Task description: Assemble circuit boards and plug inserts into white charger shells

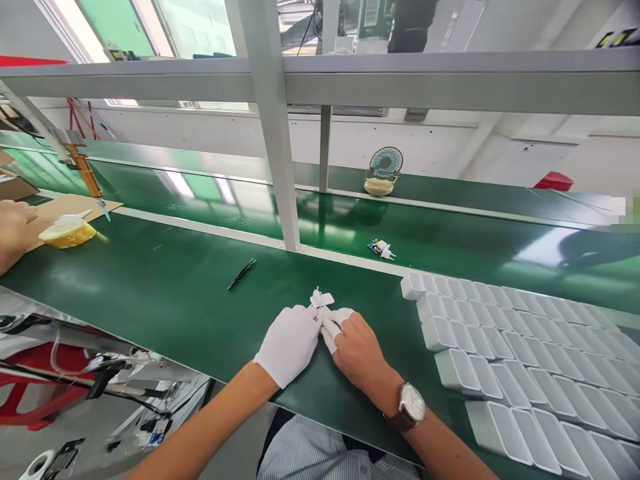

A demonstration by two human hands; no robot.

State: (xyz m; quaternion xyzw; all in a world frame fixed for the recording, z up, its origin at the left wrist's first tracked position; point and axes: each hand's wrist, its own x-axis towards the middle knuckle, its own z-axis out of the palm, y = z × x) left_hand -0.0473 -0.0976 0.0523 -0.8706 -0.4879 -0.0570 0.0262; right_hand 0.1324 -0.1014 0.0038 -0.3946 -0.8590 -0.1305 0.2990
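Note:
Both hands meet over the green tabletop (175, 293), closed around a small white plastic part (321, 298) whose exact kind I cannot make out. A white glove covers my left hand (291, 343), its fingers pinching the part from the left. My right hand (357, 347) wears white finger cots and presses on the part from the right; a watch is on that wrist. Black tweezers (242, 274) lie to the left of the hands. Rows of white open-topped boxes (493, 373) stand on the right.
An orange dispensing syringe (87, 173) hangs at the left above cardboard and a yellow bowl (69, 231). Another person's hand (13, 230) is at the left edge. A grey post (280, 147) rises ahead. On the conveyor behind sit a small white piece (382, 249) and a fan (387, 163).

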